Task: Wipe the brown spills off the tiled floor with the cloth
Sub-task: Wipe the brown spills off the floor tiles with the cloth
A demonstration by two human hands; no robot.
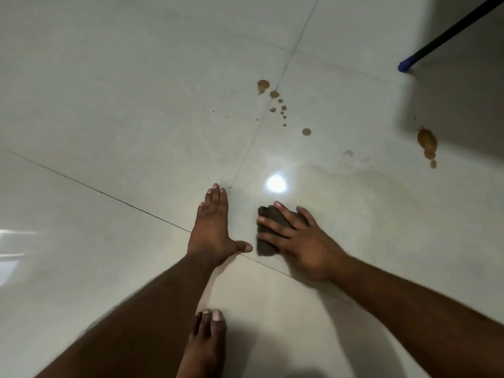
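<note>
Right hand [297,238]: laid flat on the cloth [268,233] with the fingers spread wide and straight — the cloth is pressed to the floor rather than gripped, so that the whole pad can be pushed along the tile.

Cloth: a small dark folded pad, held down on the tiled floor [122,99] just right of the left hand; it is kept folded, it seems, so that a firm thick face meets the floor.

Left hand [212,230]: planted flat on the tile beside the cloth, fingers straight and together, thumb out to the side; nothing is held — it is judged to serve as a prop for the body's weight while the other arm reaches forward.

Brown spills [275,102]: a trail of drops is seen well ahead of the cloth, along and beside a grout line; a larger brown patch [427,141] lies far to the right, at the edge of a shadow. None is touched by the cloth yet.

Wet film [354,184]: a faint damp sheen is spread over the tile between the cloth and the drops, near the bright reflection of a lamp.

Foot [204,342]: bare toes are set on the floor below the hands, consistent with a crouch.

Pole [447,34]: a dark stick with a blue tip is seen at the top right; its use cannot be told.

Writing: no brand, label or lettering is visible anywhere.
</note>
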